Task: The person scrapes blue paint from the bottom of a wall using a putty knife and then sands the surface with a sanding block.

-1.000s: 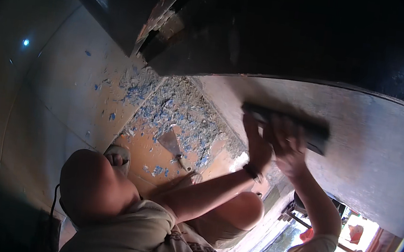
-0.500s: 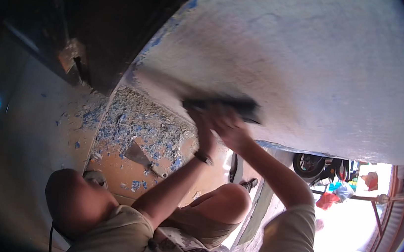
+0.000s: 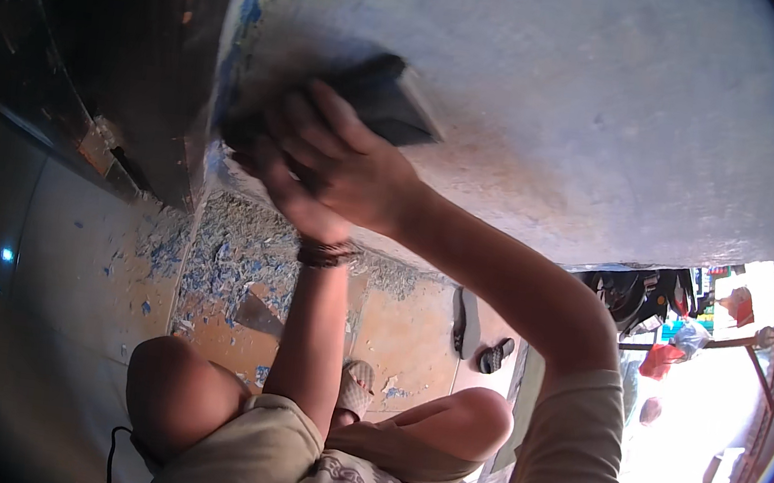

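Both my hands press a black, flat sanding sheet [image 3: 391,108] to the pale wall [image 3: 552,136]. It looks like dark sandpaper, with a lighter strip along its right edge. My right hand [image 3: 353,166] lies over it, fingers bent across its face. Below and to the left, my left hand [image 3: 292,197], with brown bands at the wrist, grips its left end; those fingertips are partly hidden. On the floor under my left forearm rests a scraper [image 3: 258,313] with a broad blade, its handle covered by my arm.
Grey and blue paint flakes [image 3: 243,244] cover the tiled floor [image 3: 415,331] along the wall's foot. A dark wooden panel [image 3: 133,41] borders the wall at left. Dark sandals [image 3: 496,354] sit to the right. Beyond them are a motorbike [image 3: 625,292] and hanging bags [image 3: 665,359].
Both hands have slid up and left along the wall with the sanding sheet, toward the panel-side corner. My knees, a slippered foot and more floor show now.
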Motion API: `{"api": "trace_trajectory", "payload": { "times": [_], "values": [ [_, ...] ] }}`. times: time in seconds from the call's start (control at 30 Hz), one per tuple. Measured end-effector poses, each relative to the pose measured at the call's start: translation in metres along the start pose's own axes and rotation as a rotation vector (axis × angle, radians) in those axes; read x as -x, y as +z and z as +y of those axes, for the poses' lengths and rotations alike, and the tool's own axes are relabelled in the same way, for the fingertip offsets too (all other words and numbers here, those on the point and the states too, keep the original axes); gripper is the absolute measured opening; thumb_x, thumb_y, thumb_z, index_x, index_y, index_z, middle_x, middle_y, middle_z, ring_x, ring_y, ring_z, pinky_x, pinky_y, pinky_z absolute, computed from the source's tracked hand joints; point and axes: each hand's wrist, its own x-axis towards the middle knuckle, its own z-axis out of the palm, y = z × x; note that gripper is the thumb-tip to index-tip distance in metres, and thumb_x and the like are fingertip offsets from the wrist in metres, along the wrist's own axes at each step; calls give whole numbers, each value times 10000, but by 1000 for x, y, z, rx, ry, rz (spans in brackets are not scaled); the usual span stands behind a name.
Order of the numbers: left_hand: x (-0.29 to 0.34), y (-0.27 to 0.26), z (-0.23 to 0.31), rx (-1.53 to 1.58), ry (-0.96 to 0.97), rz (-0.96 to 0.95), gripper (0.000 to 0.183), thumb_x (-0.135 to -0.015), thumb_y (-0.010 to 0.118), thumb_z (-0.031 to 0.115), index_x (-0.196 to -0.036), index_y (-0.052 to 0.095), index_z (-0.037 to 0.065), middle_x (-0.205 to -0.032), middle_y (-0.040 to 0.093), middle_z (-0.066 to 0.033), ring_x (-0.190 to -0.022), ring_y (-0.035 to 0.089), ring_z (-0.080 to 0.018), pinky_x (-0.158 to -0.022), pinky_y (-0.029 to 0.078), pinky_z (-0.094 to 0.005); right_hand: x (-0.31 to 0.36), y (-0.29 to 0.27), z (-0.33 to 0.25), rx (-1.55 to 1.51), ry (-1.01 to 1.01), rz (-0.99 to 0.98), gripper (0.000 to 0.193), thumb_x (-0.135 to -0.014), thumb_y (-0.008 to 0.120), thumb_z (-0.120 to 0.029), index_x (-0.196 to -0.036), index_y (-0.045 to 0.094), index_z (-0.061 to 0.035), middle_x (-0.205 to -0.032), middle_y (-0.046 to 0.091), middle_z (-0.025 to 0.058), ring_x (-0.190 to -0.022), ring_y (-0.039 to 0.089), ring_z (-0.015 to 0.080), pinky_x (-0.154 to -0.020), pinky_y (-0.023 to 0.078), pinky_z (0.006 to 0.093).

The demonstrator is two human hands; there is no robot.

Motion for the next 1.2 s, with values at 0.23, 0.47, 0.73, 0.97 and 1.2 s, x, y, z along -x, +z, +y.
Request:
{"api": "trace_trajectory", "payload": {
  "times": [0.23, 0.47, 0.73, 0.97, 1.2],
  "values": [
    [86, 40, 61, 217, -325, -131, 815, -967, 419, 359, -1433, -115, -44, -1510, -116, -257, -1416, -110, -327, -1143, -18, -405, 135, -15, -11, -11, 114, -190, 547, -756, 580, -290, -1293, 553, -188, -1386, 464, 27, -1297, 388, 217, -1082, 273, 436],
    [54, 27, 58, -29, -87, -211, 968, -913, 345, 567, -1392, -203, -70, -1484, -209, -271, -1387, -204, -366, -1117, -108, -466, 87, -32, 13, 0, 150, -115, 386, -821, 515, -271, -1189, 621, -221, -1310, 523, 5, -1202, 468, 190, -1086, 239, 425],
    [1, -10, -2, -543, 174, -99, 770, -924, 231, 541, -1403, 78, -42, -1463, 120, -221, -1356, 101, -321, -1101, 83, -382, 32, 6, -29, -246, 358, 96, 290, -809, 557, -282, -1086, 620, -226, -1289, 543, 63, -1233, 450, 241, -1077, 241, 443],
    [-3, 2, -31, -1538, 81, 381, 393, -968, 378, 297, -1175, 490, -17, -1151, 550, -201, -1041, 543, -340, -884, 446, -403, 23, 92, -101, -119, -133, -143, 342, -705, 660, -185, -1047, 669, -173, -1215, 588, 5, -1201, 479, 219, -1097, 269, 433],
    [12, 22, 168, 437, 84, -167, 747, -963, 405, 378, -1460, 22, -27, -1516, -36, -225, -1395, 21, -327, -1121, 78, -410, 35, -99, 102, -55, 229, -117, 377, -861, 485, -392, -1173, 636, -245, -1357, 484, 61, -1281, 408, 267, -1117, 136, 505]
  ]
}}
